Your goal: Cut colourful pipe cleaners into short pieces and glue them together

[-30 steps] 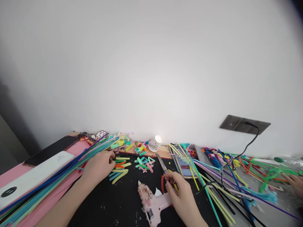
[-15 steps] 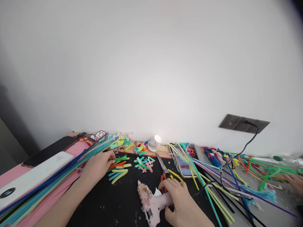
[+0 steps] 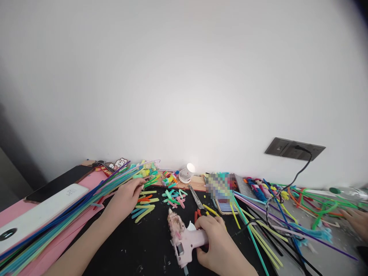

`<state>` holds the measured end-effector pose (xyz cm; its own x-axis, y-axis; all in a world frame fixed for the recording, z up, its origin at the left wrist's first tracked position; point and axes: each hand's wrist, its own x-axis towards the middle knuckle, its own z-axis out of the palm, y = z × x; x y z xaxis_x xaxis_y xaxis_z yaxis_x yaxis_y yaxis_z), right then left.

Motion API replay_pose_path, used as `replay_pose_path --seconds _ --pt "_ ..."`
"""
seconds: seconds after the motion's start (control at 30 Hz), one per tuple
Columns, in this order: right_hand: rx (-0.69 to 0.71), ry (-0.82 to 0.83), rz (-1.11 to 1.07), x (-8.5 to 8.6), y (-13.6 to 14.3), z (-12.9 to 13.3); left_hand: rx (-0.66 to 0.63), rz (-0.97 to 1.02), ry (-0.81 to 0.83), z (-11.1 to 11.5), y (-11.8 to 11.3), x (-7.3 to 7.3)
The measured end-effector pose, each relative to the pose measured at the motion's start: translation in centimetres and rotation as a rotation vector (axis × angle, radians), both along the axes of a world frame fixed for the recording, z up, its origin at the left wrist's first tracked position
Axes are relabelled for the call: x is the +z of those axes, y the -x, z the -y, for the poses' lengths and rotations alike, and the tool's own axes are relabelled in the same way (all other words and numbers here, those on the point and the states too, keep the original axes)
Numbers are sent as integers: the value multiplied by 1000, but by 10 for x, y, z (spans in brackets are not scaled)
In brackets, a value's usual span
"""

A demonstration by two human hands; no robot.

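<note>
My right hand (image 3: 214, 239) is wrapped round the handle of a pink hot glue gun (image 3: 185, 243). The gun lies on a black mat (image 3: 129, 245), its nozzle pointing toward the wall. My left hand (image 3: 128, 195) is closed in a pinch at short green pipe cleaner pieces (image 3: 151, 181), over the left edge of the mat. Just below its fingertips lie orange pieces (image 3: 146, 198) and yellow pieces (image 3: 146, 212). Mint and pink short pieces (image 3: 175, 197) form a pile beside them. Scissors (image 3: 197, 199) with red handles rest beyond the gun, partly hidden by my right hand.
Long pipe cleaners (image 3: 71, 214) run along the left across a white device (image 3: 43, 214). A paper cup (image 3: 187, 173) stands by the wall. Right of centre lies a phone (image 3: 227, 207); a black cord (image 3: 301, 168) leads to the wall socket. Another person's hand (image 3: 356, 222) shows far right.
My left hand has moved slightly up and right, and the green pieces at its fingertips have risen off the pile. The glue gun has shifted a little in my right hand's grip.
</note>
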<state>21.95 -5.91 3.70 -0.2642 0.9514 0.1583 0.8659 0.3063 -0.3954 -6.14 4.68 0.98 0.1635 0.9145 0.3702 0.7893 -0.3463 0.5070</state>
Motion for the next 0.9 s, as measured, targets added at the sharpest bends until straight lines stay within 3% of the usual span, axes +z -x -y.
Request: replay_pose_path --seconds 0.3,0.5,0.73,0.9 --pt "-76 -44 -130 -6 -5 -5 -241 37 35 11 -17 5" --pt "-82 -52 -151 -6 -5 -5 -224 24 95 14 -18 7" --pt "-100 -31 -215 -10 -5 -5 -173 159 150 13 -19 14" --pt "-90 -16 -282 -11 -5 -5 -185 326 277 18 -26 13"
